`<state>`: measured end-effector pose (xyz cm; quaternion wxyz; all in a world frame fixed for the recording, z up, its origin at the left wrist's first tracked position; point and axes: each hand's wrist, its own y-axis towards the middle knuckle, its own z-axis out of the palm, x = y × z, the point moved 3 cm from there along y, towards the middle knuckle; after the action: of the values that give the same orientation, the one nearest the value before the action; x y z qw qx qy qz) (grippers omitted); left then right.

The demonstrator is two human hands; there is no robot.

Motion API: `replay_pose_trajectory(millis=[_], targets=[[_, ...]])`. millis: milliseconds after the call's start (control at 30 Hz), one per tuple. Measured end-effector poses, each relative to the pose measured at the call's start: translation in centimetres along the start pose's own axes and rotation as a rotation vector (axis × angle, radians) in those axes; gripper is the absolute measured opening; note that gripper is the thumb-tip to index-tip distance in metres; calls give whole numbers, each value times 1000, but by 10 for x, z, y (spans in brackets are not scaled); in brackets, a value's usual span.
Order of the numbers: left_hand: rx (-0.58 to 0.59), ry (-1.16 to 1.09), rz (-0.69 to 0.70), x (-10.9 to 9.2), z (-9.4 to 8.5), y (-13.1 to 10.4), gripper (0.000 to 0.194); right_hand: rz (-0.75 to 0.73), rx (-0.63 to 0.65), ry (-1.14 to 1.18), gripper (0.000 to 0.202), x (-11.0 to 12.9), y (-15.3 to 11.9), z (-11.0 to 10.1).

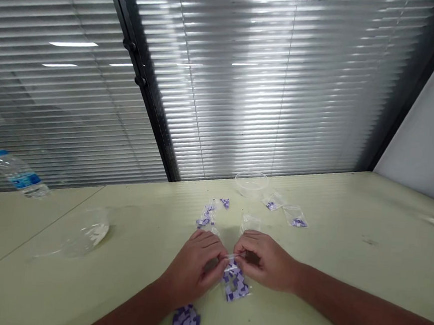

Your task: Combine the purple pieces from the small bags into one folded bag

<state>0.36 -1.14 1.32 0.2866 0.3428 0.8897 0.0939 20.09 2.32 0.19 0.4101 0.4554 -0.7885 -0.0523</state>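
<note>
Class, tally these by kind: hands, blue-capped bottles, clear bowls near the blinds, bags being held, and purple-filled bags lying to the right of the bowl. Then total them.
Left hand and right hand: 2
Blue-capped bottle: 1
Clear bowl: 1
Held bag: 1
Purple-filled bags right of the bowl: 2
Total: 7

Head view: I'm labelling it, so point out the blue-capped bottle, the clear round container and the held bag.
Blue-capped bottle [24, 180], head view: on its blue label.
Clear round container [251, 189], head view: on its front wall.
Held bag [235, 282], head view: middle of its front.
</note>
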Motion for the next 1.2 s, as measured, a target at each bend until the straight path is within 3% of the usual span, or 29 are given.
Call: replay_pose_trajectory(millis=[167,500,733,933,1200], targets=[[-26,46,71,-1,2,0,14,-36,7,-16,10,2,1,1],[0,75,77,-4,2,-1,12,-46,18,-46,10,1,0,2],[-25,45,-29,3,2,0,9,-20,38,-19,16,-1,1,1],[-21,68,6,1,3,-1,12,-8,47,-76,19,-1,1,2],[-42,34,-69,7,2,-1,10,-15,14,-53,12,0,1,0]])
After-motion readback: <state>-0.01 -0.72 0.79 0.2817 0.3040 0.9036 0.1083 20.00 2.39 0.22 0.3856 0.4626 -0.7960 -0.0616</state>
